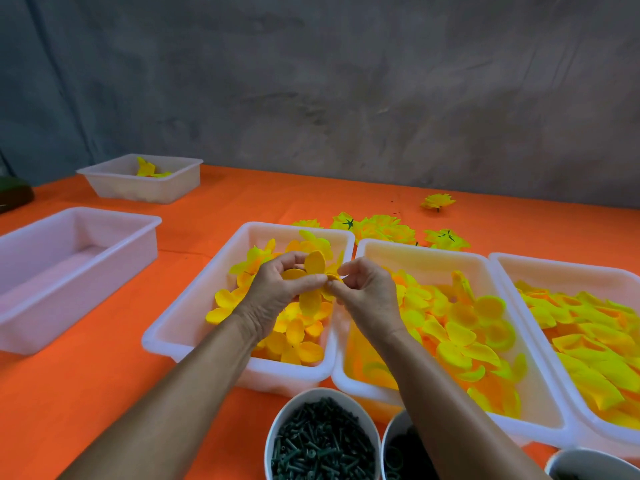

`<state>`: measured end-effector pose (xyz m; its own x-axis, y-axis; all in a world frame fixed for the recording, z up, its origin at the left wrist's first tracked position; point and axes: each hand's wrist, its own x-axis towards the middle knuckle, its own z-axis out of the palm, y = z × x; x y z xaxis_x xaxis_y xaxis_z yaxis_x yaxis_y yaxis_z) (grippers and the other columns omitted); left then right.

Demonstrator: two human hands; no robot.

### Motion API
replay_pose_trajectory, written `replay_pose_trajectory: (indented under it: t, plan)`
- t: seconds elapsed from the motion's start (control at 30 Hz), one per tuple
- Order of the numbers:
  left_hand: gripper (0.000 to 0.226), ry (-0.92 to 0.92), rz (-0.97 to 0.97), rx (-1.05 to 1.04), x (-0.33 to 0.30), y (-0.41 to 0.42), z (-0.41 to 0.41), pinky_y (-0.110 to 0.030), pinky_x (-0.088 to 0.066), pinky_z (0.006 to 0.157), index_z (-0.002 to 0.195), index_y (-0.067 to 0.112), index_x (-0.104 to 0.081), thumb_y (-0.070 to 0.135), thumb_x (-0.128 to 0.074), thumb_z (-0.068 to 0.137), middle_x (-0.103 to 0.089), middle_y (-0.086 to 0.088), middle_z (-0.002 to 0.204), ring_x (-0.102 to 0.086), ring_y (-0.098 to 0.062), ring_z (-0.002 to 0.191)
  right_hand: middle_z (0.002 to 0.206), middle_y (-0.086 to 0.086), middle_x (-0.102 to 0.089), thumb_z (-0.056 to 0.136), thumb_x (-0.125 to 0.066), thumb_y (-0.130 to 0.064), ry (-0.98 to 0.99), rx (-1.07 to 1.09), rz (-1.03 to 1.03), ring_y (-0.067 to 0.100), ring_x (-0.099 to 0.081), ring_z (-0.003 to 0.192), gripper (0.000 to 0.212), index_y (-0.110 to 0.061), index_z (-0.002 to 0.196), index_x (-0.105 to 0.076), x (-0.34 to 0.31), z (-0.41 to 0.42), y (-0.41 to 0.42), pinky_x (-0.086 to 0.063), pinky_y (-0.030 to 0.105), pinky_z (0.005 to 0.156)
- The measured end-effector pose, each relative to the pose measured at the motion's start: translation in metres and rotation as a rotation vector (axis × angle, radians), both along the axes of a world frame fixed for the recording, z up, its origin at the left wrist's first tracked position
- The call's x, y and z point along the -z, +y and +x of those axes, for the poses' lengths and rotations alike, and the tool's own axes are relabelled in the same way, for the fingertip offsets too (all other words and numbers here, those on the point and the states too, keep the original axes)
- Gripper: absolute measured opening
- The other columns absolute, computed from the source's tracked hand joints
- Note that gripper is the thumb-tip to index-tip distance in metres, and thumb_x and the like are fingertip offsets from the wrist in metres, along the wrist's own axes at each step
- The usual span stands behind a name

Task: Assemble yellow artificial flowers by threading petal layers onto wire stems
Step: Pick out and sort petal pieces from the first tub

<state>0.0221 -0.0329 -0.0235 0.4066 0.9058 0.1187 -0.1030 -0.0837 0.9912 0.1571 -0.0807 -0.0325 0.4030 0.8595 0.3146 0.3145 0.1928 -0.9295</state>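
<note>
Between your two hands, you are holding a yellow petal layer (pixel 311 282) above the nearest tray (pixel 194 327). Your left hand (pixel 277 289) is pinching it at the centre, thumb on top, fingers curled behind; your right hand (pixel 363 292) is pinching its right edge with the fingertips. The petals are fanning up and down from your left thumb, and their face is turned toward you. No wire stem is showing in either hand, so the hole you will likely be threading sits under your left thumb. Below your wrists, a bowl of dark green stems (pixel 322 445) is waiting, nearer your right forearm. No writing is readable anywhere.
</note>
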Motion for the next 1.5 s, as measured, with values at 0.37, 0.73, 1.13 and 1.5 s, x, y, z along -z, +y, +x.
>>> replay_pose_trajectory:
  t: [0.37, 0.73, 1.13, 1.5]
  plan:
    - [0.029, -0.041, -0.056, -0.176, -0.001, 0.002, -0.001, -0.029, -0.043, 0.062, 0.098, -0.008, -0.066, 0.005, -0.075, 0.073, -0.063, -0.014, 0.076, -0.054, -0.021, 0.065, 0.060, 0.001, -0.067, 0.077, -0.074, -0.008, 0.409, -0.191, -0.009, 0.009, -0.061, 0.053, 0.007, -0.006, 0.081, -0.069, -0.005, 0.002, -0.004, -0.049, 0.020, 0.053]
    - [0.020, -0.166, -0.168, 0.033, -0.007, 0.004, -0.007, -0.019, -0.046, 0.044, 0.058, 0.013, -0.070, 0.001, -0.065, 0.073, -0.063, -0.002, 0.053, -0.057, -0.012, 0.043, 0.065, 0.011, -0.063, 0.088, -0.061, -0.006, 0.278, -0.353, 0.038, 0.010, -0.056, 0.052, 0.013, 0.005, 0.085, -0.066, -0.007, 0.000, -0.009, -0.046, 0.018, 0.052]
    - [0.015, -0.073, 0.047, -0.170, -0.002, 0.000, 0.001, -0.027, -0.052, 0.062, 0.089, 0.009, -0.069, -0.002, -0.069, 0.078, -0.068, -0.002, 0.072, -0.061, -0.012, 0.064, 0.058, 0.005, -0.061, 0.086, -0.064, -0.004, 0.204, -0.208, 0.035, 0.007, -0.056, 0.049, 0.015, -0.007, 0.071, -0.064, -0.004, -0.003, -0.004, -0.046, 0.019, 0.050]
    - [0.011, 0.072, 0.234, -0.198, 0.000, -0.003, 0.005, -0.024, -0.045, 0.057, 0.071, 0.010, -0.065, 0.005, -0.071, 0.079, -0.062, -0.009, 0.065, -0.054, -0.013, 0.059, 0.060, 0.008, -0.057, 0.085, -0.061, 0.002, -0.080, -0.168, -0.022, 0.017, -0.049, 0.058, 0.016, -0.004, 0.070, -0.064, -0.001, 0.001, -0.003, -0.042, 0.035, 0.060]
